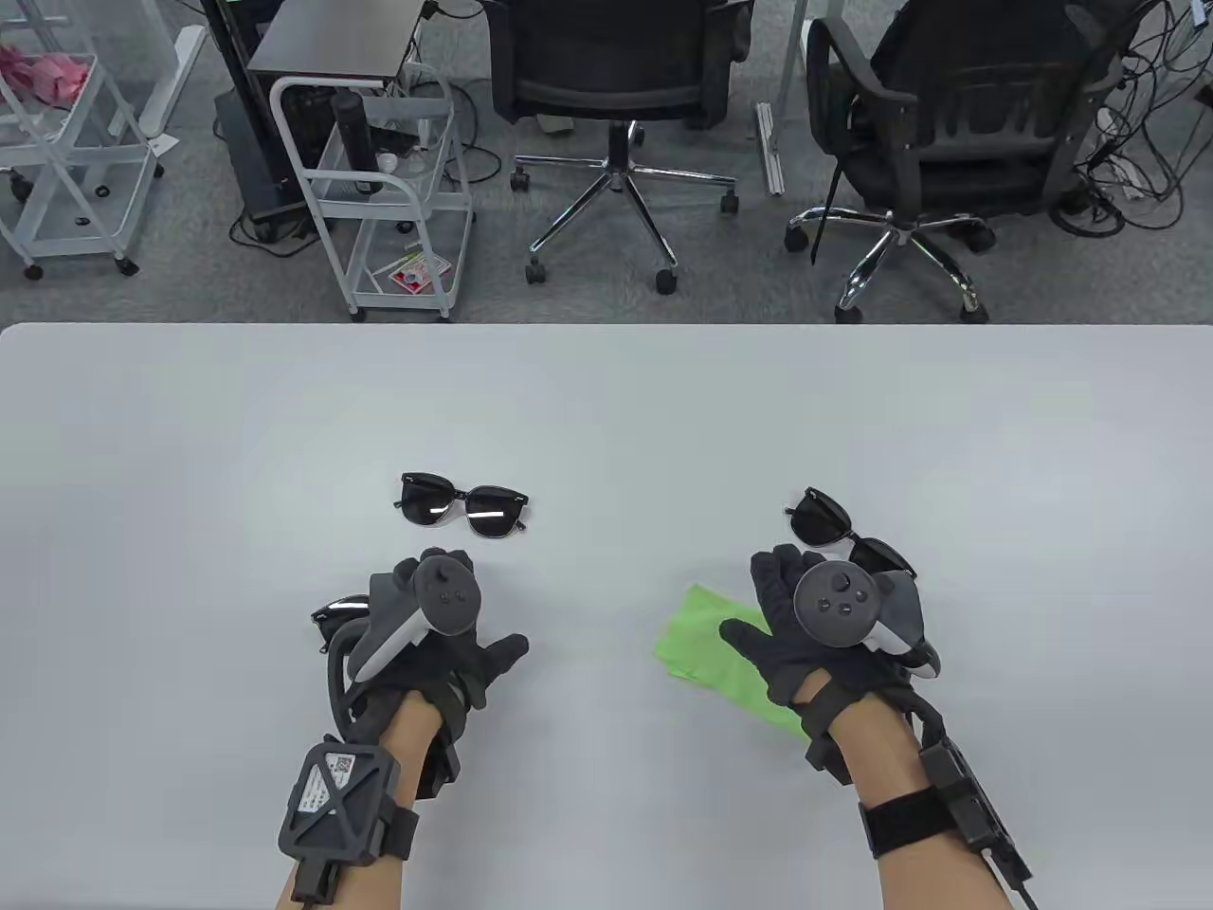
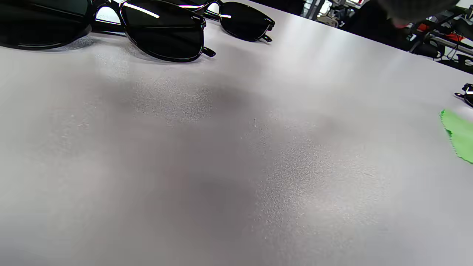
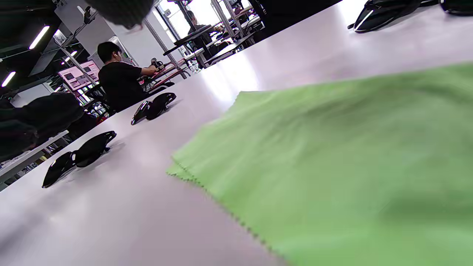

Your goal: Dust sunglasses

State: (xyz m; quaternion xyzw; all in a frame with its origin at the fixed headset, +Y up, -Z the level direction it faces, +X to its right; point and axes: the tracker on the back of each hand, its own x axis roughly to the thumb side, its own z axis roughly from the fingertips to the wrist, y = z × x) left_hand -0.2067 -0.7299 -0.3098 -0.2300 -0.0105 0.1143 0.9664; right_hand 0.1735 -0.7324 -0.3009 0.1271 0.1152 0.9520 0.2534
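Three black sunglasses lie on the white table (image 1: 606,408). One pair (image 1: 461,507) is at centre left, one (image 1: 848,533) is at the right, partly hidden behind my right hand, and one (image 1: 334,614) is at the left, mostly hidden by my left hand. A green cloth (image 1: 706,654) lies flat under my right hand (image 1: 758,597), whose fingers are spread and hold nothing. My left hand (image 1: 464,611) is open and empty beside the left pair. The left wrist view shows that pair (image 2: 159,33) lying free, the centre pair (image 2: 244,22) and the cloth (image 2: 460,135). The right wrist view shows the cloth (image 3: 332,166) up close.
Beyond the table's far edge stand two office chairs (image 1: 621,85) (image 1: 938,123) and white wire carts (image 1: 389,190). The right wrist view shows two pairs of sunglasses (image 3: 79,155) (image 3: 153,107) to the left and the right pair (image 3: 384,14) at the top.
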